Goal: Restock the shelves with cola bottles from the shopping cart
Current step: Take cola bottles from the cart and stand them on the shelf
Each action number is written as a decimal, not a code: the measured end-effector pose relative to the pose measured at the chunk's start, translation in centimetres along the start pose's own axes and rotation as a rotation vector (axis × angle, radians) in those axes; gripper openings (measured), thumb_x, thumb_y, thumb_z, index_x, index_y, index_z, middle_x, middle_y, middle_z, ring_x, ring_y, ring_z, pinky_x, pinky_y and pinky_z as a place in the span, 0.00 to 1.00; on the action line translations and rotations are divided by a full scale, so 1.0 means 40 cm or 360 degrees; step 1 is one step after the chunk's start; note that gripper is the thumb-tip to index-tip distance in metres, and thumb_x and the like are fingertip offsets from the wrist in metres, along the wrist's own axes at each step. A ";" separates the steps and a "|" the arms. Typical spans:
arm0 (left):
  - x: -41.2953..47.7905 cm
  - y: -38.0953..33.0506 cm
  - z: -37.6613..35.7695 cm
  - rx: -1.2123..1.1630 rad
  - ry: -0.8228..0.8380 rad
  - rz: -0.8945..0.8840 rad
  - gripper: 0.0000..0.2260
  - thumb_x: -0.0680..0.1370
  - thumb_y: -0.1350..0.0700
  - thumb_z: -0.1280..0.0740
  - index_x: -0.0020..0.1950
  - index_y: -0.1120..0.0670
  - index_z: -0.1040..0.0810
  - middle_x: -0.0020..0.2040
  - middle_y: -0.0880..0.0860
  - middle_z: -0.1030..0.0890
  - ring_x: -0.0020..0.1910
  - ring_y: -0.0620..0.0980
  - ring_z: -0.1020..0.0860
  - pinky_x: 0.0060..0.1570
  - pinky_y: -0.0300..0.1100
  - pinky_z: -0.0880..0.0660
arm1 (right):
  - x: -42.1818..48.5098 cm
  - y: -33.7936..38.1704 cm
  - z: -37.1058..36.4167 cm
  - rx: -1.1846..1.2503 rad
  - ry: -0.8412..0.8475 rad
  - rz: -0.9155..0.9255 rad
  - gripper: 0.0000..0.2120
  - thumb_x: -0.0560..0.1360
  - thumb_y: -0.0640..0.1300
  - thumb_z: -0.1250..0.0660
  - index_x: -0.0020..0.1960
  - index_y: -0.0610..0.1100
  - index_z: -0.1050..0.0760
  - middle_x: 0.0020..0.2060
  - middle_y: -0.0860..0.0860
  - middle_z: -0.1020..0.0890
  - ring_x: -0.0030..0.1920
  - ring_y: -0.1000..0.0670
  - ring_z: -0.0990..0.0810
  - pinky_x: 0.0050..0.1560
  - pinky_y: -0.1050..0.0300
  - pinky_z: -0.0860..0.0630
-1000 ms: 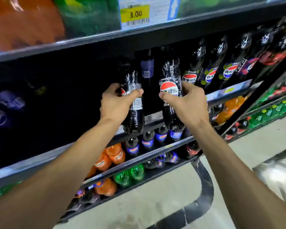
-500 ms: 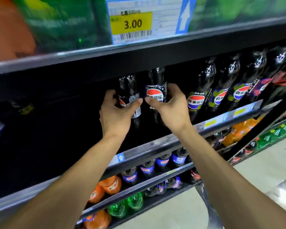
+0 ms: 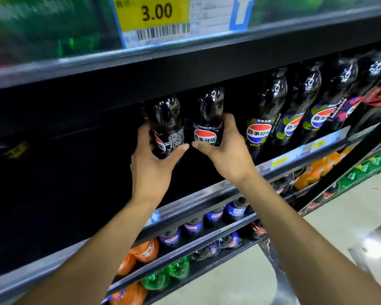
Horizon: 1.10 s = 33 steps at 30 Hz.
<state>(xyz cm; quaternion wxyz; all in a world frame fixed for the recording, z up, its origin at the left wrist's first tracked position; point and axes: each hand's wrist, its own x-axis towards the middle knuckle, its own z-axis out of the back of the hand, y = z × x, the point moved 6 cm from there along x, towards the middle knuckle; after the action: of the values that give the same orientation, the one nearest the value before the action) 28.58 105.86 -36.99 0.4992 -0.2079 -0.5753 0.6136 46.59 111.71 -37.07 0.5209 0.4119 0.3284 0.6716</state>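
Two cola bottles held upright, side by side, inside the middle shelf bay. Left hand fingers curl round the left bottle; right hand fingers curl round the right bottle. Bases hidden, seating unclear. Stocked row just right; dark stretch leftward looks unfilled, so likely plenty left.

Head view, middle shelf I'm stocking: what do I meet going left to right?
Dark, unfilled shelf stretch → left hand gripping a cola bottle → right hand gripping a second cola bottle → lime-label cola bottles in a row.
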 end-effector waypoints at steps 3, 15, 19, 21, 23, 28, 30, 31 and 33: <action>-0.003 0.003 0.002 0.0061 0.0035 0.0012 0.32 0.70 0.51 0.20 0.69 0.42 0.32 0.57 0.35 0.21 0.57 0.35 0.21 0.62 0.46 0.22 | -0.015 -0.002 0.008 -0.0194 0.0059 -0.0022 0.33 0.72 0.48 0.21 0.69 0.51 0.36 0.57 0.57 0.17 0.59 0.48 0.18 0.62 0.47 0.23; 0.008 0.061 -0.008 0.0241 0.0106 0.0140 0.28 0.68 0.51 0.18 0.61 0.44 0.30 0.55 0.40 0.22 0.55 0.41 0.21 0.61 0.48 0.23 | 0.004 -0.008 -0.005 -0.0237 0.0100 -0.0085 0.36 0.73 0.46 0.22 0.73 0.52 0.37 0.60 0.55 0.18 0.62 0.47 0.19 0.65 0.45 0.24; 0.023 0.073 -0.016 0.0296 0.0058 0.0108 0.28 0.67 0.49 0.18 0.59 0.40 0.31 0.59 0.44 0.21 0.57 0.44 0.21 0.59 0.50 0.22 | 0.019 -0.008 -0.020 -0.0235 0.0061 -0.0096 0.34 0.72 0.47 0.21 0.71 0.51 0.35 0.60 0.55 0.18 0.63 0.47 0.20 0.65 0.44 0.25; 0.032 0.078 -0.020 0.0335 0.0040 0.0097 0.28 0.66 0.48 0.19 0.58 0.40 0.31 0.58 0.44 0.21 0.56 0.44 0.20 0.58 0.50 0.21 | 0.022 -0.011 -0.022 -0.0240 0.0043 -0.0093 0.33 0.72 0.47 0.21 0.71 0.51 0.34 0.60 0.55 0.17 0.63 0.47 0.20 0.65 0.43 0.25; 0.037 0.080 -0.023 0.0362 0.0023 0.0092 0.28 0.66 0.47 0.18 0.58 0.41 0.31 0.58 0.44 0.21 0.55 0.44 0.20 0.57 0.50 0.21 | 0.023 -0.010 -0.022 -0.0235 0.0034 -0.0090 0.33 0.72 0.47 0.21 0.71 0.50 0.34 0.60 0.55 0.17 0.63 0.48 0.20 0.66 0.43 0.25; 0.042 0.089 -0.026 0.0363 0.0020 0.0088 0.28 0.66 0.47 0.18 0.58 0.42 0.31 0.57 0.45 0.21 0.54 0.44 0.20 0.56 0.49 0.20 | 0.023 -0.012 -0.023 -0.0222 0.0030 -0.0103 0.33 0.72 0.46 0.21 0.71 0.50 0.34 0.60 0.55 0.18 0.64 0.47 0.21 0.66 0.44 0.26; 0.045 0.093 -0.026 0.0359 0.0021 0.0094 0.28 0.66 0.47 0.18 0.58 0.43 0.31 0.57 0.46 0.21 0.54 0.44 0.20 0.56 0.50 0.20 | 0.023 -0.014 -0.023 -0.0211 0.0030 -0.0126 0.33 0.72 0.46 0.21 0.71 0.51 0.34 0.60 0.54 0.18 0.64 0.46 0.21 0.65 0.49 0.26; 0.046 0.094 -0.027 0.0360 0.0026 0.0100 0.28 0.66 0.47 0.18 0.58 0.43 0.31 0.57 0.46 0.21 0.54 0.45 0.20 0.56 0.51 0.20 | 0.023 -0.014 -0.023 -0.0213 0.0034 -0.0136 0.33 0.72 0.46 0.21 0.71 0.51 0.34 0.61 0.54 0.18 0.64 0.46 0.21 0.64 0.51 0.27; 0.047 0.096 -0.028 0.0355 0.0039 0.0115 0.29 0.66 0.47 0.18 0.58 0.43 0.32 0.57 0.47 0.21 0.55 0.46 0.20 0.56 0.51 0.20 | 0.023 -0.013 -0.024 -0.0201 0.0045 -0.0147 0.33 0.72 0.46 0.21 0.71 0.51 0.35 0.61 0.54 0.18 0.64 0.46 0.21 0.64 0.51 0.27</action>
<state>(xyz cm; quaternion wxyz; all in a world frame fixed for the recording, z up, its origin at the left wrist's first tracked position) 27.29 108.63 -40.18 0.5038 -0.1792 -0.4894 0.6888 45.85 112.73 -37.75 0.5715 0.3532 0.3114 0.6721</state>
